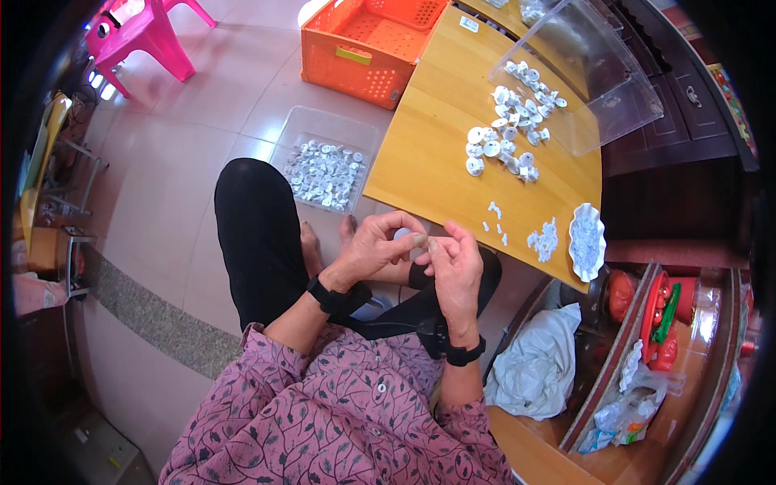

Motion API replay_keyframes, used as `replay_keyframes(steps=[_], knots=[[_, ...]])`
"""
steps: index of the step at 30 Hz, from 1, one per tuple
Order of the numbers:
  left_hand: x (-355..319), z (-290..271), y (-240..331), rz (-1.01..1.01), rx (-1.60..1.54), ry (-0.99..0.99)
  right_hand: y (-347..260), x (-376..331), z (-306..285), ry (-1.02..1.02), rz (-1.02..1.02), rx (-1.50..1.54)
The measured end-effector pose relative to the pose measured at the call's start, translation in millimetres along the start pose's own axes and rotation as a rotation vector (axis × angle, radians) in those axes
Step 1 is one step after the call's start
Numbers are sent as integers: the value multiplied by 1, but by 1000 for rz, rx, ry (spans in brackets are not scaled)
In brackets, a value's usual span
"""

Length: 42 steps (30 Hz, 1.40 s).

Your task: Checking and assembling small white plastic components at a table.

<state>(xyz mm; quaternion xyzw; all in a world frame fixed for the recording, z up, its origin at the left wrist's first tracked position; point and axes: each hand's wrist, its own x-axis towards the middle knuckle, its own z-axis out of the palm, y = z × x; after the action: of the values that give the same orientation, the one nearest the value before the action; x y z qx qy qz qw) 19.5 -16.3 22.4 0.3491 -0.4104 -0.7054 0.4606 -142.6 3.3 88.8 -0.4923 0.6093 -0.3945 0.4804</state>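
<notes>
In front of my lap, just off the near edge of the wooden table [428,145], my left hand [364,250] pinches a small white round plastic part [401,234]. My right hand [457,271] meets it fingertip to fingertip, closed on something too small to make out. On the tabletop lies a cluster of white plastic parts with round discs [509,137]. Closer to me are a few tiny white pieces [495,212] and a small heap of them [543,240]. More fill a scalloped white dish [599,250] at the table's right corner.
A clear bin [323,121] of white round parts stands on the floor beside my knee. Behind it is an orange crate [356,81]. A clear plastic box [622,105] rests at the table's far right. An open compartment holds a white bag [537,364]. A pink stool [149,40] stands far left.
</notes>
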Motion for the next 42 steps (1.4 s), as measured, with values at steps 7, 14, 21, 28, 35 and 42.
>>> replay_keyframes(steps=[7,14,21,28,35,42], knots=[[-1,5,-4,-9,-225,41,13,-14,13,38,-33,128],[-2,8,-6,-8,-273,13,17,-16,22,171,-59,166],[-1,6,-8,-43,-530,-88,16,-13,17,211,-92,149],[0,6,-7,19,-604,-213,8,-12,3,265,-293,-241],[-2,8,-7,-1,-567,-166,-6,-21,9,305,-517,-389],[-2,8,-6,20,-533,-166,-4,-21,14,314,-550,-421]])
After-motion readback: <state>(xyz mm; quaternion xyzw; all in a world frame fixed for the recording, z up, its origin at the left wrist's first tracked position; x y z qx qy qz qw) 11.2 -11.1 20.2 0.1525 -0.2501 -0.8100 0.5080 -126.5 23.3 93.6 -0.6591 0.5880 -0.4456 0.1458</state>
